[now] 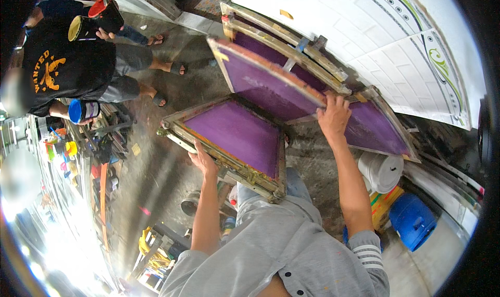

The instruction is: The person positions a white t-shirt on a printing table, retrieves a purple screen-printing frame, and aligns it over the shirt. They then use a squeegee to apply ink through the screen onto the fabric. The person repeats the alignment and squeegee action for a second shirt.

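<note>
My left hand [204, 162] grips the near left edge of a screen-printing frame [239, 133] with purple mesh, tilted in front of my body. Its thumb lies along the rim, and the other fingers are partly hidden below. My right hand [334, 116] is closed over the upper right corner of a second screen-printing frame [271, 78], also with purple mesh and a worn reddish-brown top edge. That frame leans toward several more frames [291, 36] standing by the wall. Right of my right hand, another purple screen [372, 128] leans at a slant.
A white bucket [383, 171] and a blue drum [411, 221] stand at the right. White patterned panels [385, 47] line the far right. At the left, a person in a black shirt [73, 68] holds paint cans, with another person behind. Cluttered shelving [104, 193] runs along the left.
</note>
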`<action>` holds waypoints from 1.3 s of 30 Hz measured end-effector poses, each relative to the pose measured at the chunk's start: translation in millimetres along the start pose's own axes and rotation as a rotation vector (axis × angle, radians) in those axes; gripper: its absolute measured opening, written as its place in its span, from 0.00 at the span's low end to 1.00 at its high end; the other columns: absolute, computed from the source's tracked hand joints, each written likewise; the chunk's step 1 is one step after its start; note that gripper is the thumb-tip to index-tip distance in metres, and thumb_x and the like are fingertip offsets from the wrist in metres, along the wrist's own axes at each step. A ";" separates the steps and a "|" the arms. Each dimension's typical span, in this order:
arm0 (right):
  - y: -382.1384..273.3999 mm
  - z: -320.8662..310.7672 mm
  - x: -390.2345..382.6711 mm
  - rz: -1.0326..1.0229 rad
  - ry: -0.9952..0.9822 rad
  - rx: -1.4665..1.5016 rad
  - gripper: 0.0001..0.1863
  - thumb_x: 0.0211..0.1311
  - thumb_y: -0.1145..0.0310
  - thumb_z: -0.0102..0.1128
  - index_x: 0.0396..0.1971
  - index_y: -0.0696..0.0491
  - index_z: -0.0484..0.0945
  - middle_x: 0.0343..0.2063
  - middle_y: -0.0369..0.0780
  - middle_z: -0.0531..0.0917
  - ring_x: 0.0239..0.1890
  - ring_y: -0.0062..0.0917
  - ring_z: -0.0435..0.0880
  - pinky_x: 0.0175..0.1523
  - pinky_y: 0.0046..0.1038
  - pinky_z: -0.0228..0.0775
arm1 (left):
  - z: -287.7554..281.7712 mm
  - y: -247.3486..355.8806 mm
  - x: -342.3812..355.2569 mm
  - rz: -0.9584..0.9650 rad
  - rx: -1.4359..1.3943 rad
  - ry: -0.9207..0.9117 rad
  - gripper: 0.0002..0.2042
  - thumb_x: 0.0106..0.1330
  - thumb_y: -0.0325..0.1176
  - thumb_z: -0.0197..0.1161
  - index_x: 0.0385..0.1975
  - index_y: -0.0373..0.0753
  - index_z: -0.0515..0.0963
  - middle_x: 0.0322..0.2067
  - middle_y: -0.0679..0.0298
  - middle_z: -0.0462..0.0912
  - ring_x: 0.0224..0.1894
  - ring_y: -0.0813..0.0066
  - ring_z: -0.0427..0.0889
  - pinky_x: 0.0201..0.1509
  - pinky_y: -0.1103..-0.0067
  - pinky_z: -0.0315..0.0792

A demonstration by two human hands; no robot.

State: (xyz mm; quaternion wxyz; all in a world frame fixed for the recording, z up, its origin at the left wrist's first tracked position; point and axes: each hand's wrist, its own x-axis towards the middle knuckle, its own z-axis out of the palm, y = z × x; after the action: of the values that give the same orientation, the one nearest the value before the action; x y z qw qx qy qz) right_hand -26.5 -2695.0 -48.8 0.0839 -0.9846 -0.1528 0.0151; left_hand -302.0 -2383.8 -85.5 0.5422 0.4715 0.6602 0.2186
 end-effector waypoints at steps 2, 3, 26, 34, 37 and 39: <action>-6.1 -5.2 -14.0 -0.099 -0.171 0.026 0.19 0.50 0.63 0.72 0.41 0.54 0.79 0.42 0.46 0.76 0.48 0.43 0.75 0.49 0.44 0.70 | 1.1 -0.4 -0.2 0.001 -0.009 0.006 0.39 0.69 0.56 0.60 0.68 0.32 0.55 0.65 0.47 0.63 0.66 0.53 0.65 0.67 0.59 0.62; -9.7 -5.9 -23.7 -0.149 -0.258 0.084 0.19 0.50 0.63 0.72 0.39 0.55 0.79 0.41 0.46 0.76 0.46 0.43 0.76 0.47 0.44 0.71 | 0.9 -0.8 -0.1 0.016 -0.016 0.002 0.39 0.69 0.56 0.60 0.68 0.32 0.55 0.64 0.47 0.63 0.65 0.53 0.66 0.66 0.59 0.63; -88.5 43.6 -237.3 -0.094 -0.450 0.709 0.28 0.58 0.50 0.67 0.46 0.60 0.79 0.38 0.48 0.84 0.43 0.43 0.81 0.52 0.43 0.71 | -20.1 -13.8 5.0 0.031 0.069 0.056 0.34 0.70 0.56 0.56 0.67 0.35 0.63 0.59 0.52 0.71 0.56 0.60 0.72 0.58 0.63 0.69; -85.0 40.3 -231.3 -0.075 -0.515 0.755 0.26 0.60 0.52 0.65 0.45 0.60 0.77 0.39 0.49 0.83 0.45 0.45 0.81 0.58 0.45 0.68 | -17.2 -10.2 3.9 -0.011 0.128 0.067 0.36 0.70 0.57 0.54 0.69 0.35 0.62 0.63 0.51 0.68 0.59 0.56 0.72 0.61 0.62 0.69; -85.4 40.6 -230.5 -0.085 -0.502 0.739 0.26 0.59 0.51 0.65 0.44 0.60 0.77 0.39 0.49 0.83 0.45 0.45 0.80 0.57 0.45 0.68 | -16.5 -9.8 4.5 -0.015 0.146 0.065 0.37 0.70 0.58 0.54 0.70 0.35 0.61 0.65 0.51 0.66 0.62 0.54 0.70 0.63 0.61 0.67; -85.4 41.4 -230.6 -0.083 -0.521 0.734 0.26 0.60 0.51 0.65 0.45 0.60 0.77 0.39 0.49 0.82 0.46 0.45 0.80 0.57 0.45 0.68 | -15.3 -9.5 4.2 -0.018 0.177 0.087 0.38 0.69 0.59 0.54 0.70 0.36 0.60 0.67 0.51 0.64 0.65 0.53 0.67 0.65 0.59 0.64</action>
State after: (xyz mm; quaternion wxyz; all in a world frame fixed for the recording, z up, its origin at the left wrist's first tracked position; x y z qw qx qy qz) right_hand -274.0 -2678.0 -74.1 0.3871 -0.8459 -0.1927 0.3121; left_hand -319.6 -2381.1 -90.5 0.4712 0.5018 0.7040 0.1749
